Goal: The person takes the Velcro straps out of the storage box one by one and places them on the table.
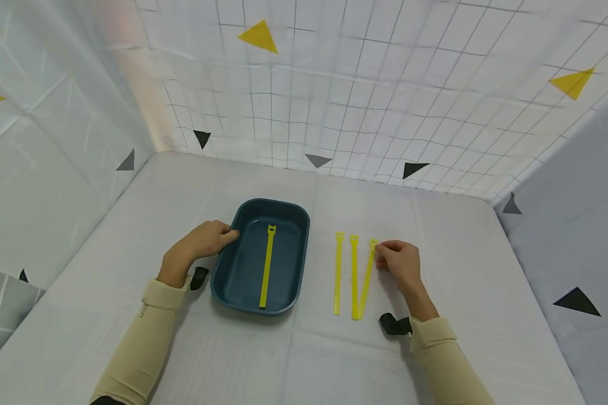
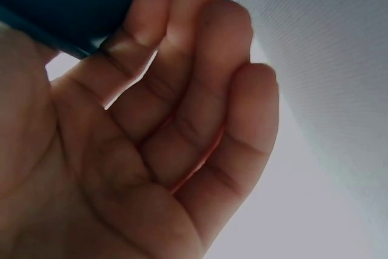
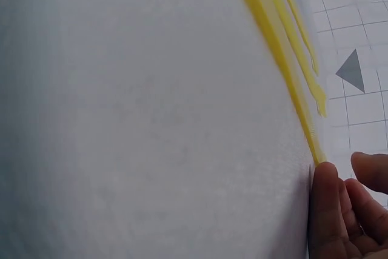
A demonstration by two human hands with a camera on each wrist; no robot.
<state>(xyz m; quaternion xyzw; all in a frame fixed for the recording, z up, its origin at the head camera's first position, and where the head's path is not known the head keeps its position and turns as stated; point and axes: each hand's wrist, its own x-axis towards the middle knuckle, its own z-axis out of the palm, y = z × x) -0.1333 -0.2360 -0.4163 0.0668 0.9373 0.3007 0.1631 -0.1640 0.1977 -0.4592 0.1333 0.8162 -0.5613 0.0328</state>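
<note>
My left hand [image 1: 205, 239] grips the left rim of a dark teal tray [image 1: 223, 292], thumb over the edge and fingers outside it. In the left wrist view its fingers [image 2: 224, 47] curl beside the tray wall. One yellow cable strap [image 1: 267, 270] with a slotted head lies lengthwise in the tray. To the right of the tray, three more lie on the table: a left strap [image 1: 338, 275], a middle strap [image 1: 354, 278] and a slanted right strap [image 1: 367, 278]. My right hand [image 1: 402, 261] touches the right strap's slotted end with a fingertip, thumb and fingers apart.
The white-covered table [image 1: 314, 371] meets a gridded sheet [image 1: 344, 112] behind it and plain sheets on both sides. Dark camera mounts [image 1: 395, 324] sit at both wrists, just above the table. The lower ends of the middle and right straps lie close together.
</note>
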